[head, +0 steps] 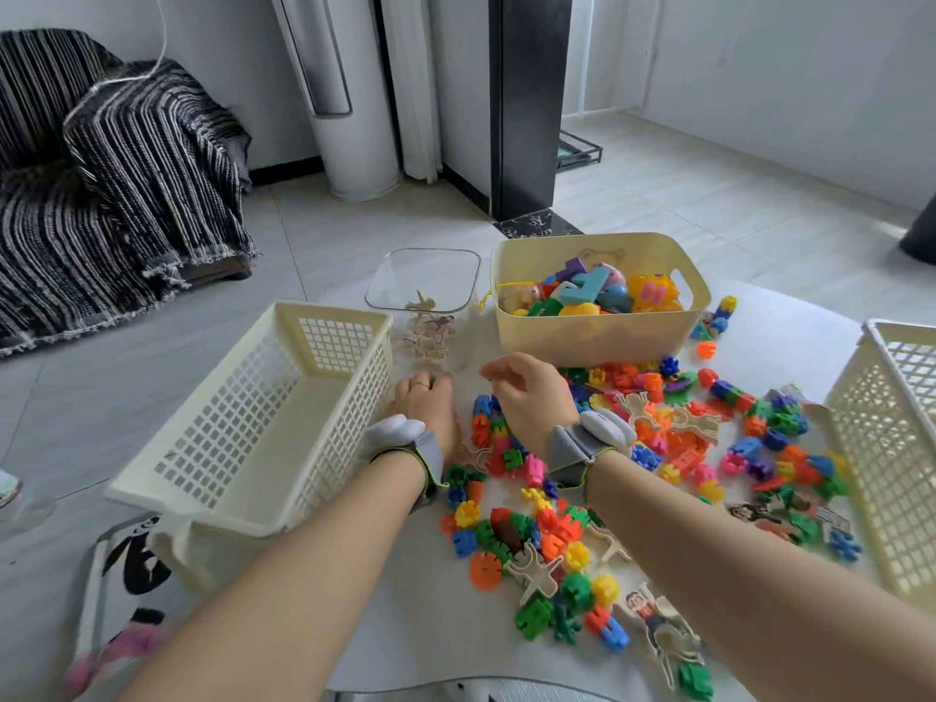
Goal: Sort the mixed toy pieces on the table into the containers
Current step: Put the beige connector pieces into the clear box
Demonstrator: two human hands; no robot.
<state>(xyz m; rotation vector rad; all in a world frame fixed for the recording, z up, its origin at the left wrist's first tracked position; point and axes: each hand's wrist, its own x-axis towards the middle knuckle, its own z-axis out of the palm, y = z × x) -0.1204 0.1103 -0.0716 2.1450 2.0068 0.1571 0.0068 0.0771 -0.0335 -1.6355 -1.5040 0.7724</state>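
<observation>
Resting on a white surface [430, 625] are four containers; two white lattice baskets, one clear tub and one cream bin. Taking the heap of interlocking plastic blocks [673, 448] as the dial's centre, the left basket [243, 423] lies at 9 o'clock, the right basket [881, 448] at 3 o'clock, the clear tub [405, 276] at 11 o'clock and the cream bin [582, 336] at 12 o'clock; the bin holds a pile of mixed bright toys [597, 291], the tub a few flat wooden figures [430, 331].

The blocks are too many to count; red, orange, yellow, green, blue, pink and purple, spread from the bin's foot down to 6 o'clock. Among them lie at least six flat wooden figure cutouts [537, 570]; two of these are printed with cartoon people, near 5 o'clock.

Two hands are in view, each wrist wearing one grey band with a white pod. The left hand [425, 397] sits knuckles-up at the foot of the clear tub, just beside the left basket; its fingers [435, 382] are curled under, and I cannot tell whether they pinch anything. The right hand [527, 392] hangs over the heap's 10 o'clock edge, near the bin; its fingers [506, 367] are bent and blurred, so their hold cannot be told either.
</observation>
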